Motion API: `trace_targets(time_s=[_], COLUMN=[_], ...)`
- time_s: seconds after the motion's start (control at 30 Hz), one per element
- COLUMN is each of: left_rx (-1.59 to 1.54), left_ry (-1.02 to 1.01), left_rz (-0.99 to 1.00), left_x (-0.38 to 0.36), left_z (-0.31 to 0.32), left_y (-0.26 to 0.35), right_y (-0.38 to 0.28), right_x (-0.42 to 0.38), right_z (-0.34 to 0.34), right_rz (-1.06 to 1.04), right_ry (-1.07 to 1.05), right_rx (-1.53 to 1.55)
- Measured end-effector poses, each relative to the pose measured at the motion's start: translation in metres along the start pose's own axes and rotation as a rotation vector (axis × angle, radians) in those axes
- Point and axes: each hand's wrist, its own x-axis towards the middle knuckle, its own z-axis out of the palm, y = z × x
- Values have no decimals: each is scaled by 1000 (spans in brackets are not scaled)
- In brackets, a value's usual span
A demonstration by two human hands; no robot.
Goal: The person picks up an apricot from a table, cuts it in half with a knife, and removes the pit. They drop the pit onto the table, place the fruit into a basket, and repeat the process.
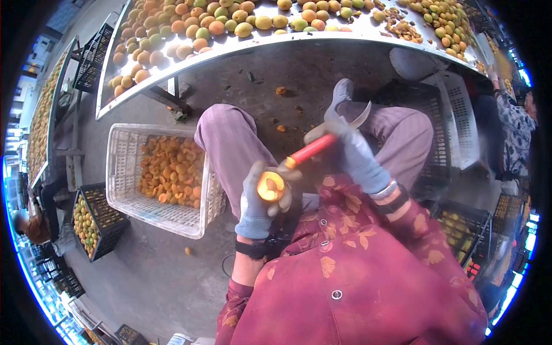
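My left hand, in a grey-blue work glove, is closed around a cut apricot half. Its orange flesh faces up, and a brownish pit or hollow shows in the middle. My right hand, gloved as well, grips a knife by its red handle. The curved metal blade points up and away, past the fingers. At the handle's lower end, close to the left fingers, is a small yellow-orange bit.
A white plastic crate holding many apricot halves stands left of my knee. Across the front runs a metal table loaded with whole apricots. Black crates flank me. Another person is at far right.
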Motion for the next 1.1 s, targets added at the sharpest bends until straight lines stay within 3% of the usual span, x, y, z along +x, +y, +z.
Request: trace_targets(time_s=[0.07,0.13,0.17,0.2,0.23,0.27,0.3,0.33,0.4,0.47,0.5,0.57,0.6,0.67,0.87,1.0,1.07,1.1], left_rx=[65,144,221,273,315,353,384,801,977,952,1042,1163,1165,1190,1298,1316,1283,1330], left_ry=[2,107,211,269,309,345,424,421,383,339,373,413,403,404,423,409,434,421], left_rz=[52,24,0,42,90,141,283,697,712,836,802,810,821,1064,1102,1134,984,1094], left_x=[-3,-9,-9,-5,-4,-3,-1,10,3,5,5,6,9,16,19,22,13,18], left_z=[10,23,28,27,29,31,40,16,37,40,40,40,41,42,48,52,63,59], left_y=[7,15,18,15,15,15,16,-5,14,14,16,18,19,20,26,32,39,40], right_y=[-23,-56,-71,-71,-59,-52,-53,-41,-38,-12,-7,-15,-17,-16,-9,-5,-7,-7], right_x=[6,3,-2,-9,-11,-12,-15,-15,-12,-2,-2,1,3,6,8,13,13,12], right_z=[9,12,20,39,36,41,51,58,76,76,74,75,74,67,60,57,52,51], right_rz=[-93,-114,-193,39,-78,-399,-507,-559,93,236,219,377,364,374,387,485,507,518], right_ry=[22,43,-73,15,-52,-120,-172,-122,-39,-72,-62,-30,-26,-223,-225,-204,-298,-289], right_rx=[172,-396,-698,-431,-794,-1191,-1310,-1337,-1066,-210,-212,-102,-103,72,96,280,332,299])
